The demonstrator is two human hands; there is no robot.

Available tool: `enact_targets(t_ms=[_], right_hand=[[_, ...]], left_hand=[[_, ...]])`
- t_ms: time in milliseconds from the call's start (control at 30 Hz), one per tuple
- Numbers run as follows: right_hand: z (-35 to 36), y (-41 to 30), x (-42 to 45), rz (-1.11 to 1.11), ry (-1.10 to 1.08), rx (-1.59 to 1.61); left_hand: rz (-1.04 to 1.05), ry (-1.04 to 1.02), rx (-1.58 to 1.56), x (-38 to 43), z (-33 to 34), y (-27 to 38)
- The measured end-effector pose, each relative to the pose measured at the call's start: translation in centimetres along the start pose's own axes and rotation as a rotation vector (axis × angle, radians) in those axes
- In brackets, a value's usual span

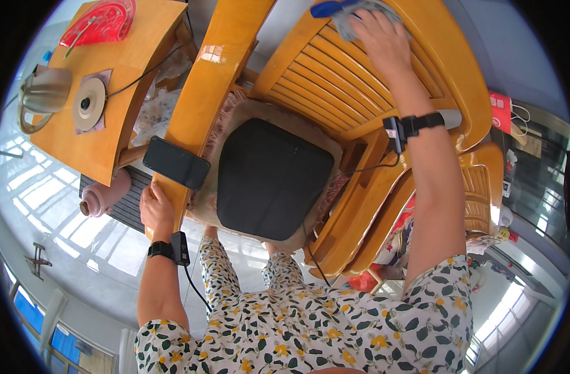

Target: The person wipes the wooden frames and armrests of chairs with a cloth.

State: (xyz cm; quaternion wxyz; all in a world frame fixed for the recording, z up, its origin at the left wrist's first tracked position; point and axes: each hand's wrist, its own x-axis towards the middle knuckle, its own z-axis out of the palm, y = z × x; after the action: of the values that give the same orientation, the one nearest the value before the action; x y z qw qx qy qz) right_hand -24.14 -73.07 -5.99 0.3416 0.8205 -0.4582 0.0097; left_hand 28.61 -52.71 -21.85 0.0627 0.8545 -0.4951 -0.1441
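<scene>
My right hand point(381, 39) presses a grey and blue cloth point(343, 25) against the upper part of a slatted wooden backrest point(331, 79), its fingers spread over the fabric. Well to the left and nearer my body, my left hand point(156, 208) is curled over the outer edge of the wooden armrest point(196, 112). A dark smartphone point(176, 162) lies across that armrest just beyond my left fingers. Between the two arms is the seat, covered by a fringed beige pad point(252, 110) with a black cushion point(275, 177) on top.
At the left, a wooden table point(140, 28) holds a metal kettle point(46, 93), its round base point(89, 104) with a cord, and a red plastic item point(107, 23). A pink thermos-like bottle point(107, 191) is below. More wooden seating point(481, 187) stands right; cables hang from both wrists.
</scene>
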Motion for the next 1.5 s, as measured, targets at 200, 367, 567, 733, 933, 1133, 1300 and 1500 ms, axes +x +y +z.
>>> enact_targets(t_ms=[200, 367, 567, 733, 933, 1133, 1300, 1500], right_hand=[[-2.9, 6.8, -20.8, 0.265, -0.377, -0.127], [-2.5, 5.5, -21.6, 0.298, -0.301, -0.106], [0.8, -0.5, -4.1, 0.034, -0.033, 0.032], [2.0, -3.9, 3.9, -0.031, -0.032, -0.09], [0.3, 0.1, -5.3, -0.101, -0.223, -0.016], [-1.4, 4.4, -20.8, 0.001, -0.605, -0.062], [0.8, 0.8, -18.2, 0.066, -0.392, 0.079], [6.7, -9.3, 1.6, -0.154, -0.165, 0.189]], left_hand=[[0.035, 0.018, -0.028, -0.1, 0.4, 0.2], [0.025, 0.011, -0.024, -0.1, 0.0, -0.1], [0.043, 0.032, -0.021, -0.3, 0.1, 0.1], [0.069, 0.059, -0.032, -0.1, 0.5, -0.4], [0.042, 0.033, -0.031, 0.0, -0.1, -0.2], [-0.003, -0.018, -0.027, 0.0, -0.4, 0.8], [0.03, -0.014, -0.047, -0.4, -0.5, 1.3], [0.024, 0.012, -0.071, -0.3, -0.5, 1.1]])
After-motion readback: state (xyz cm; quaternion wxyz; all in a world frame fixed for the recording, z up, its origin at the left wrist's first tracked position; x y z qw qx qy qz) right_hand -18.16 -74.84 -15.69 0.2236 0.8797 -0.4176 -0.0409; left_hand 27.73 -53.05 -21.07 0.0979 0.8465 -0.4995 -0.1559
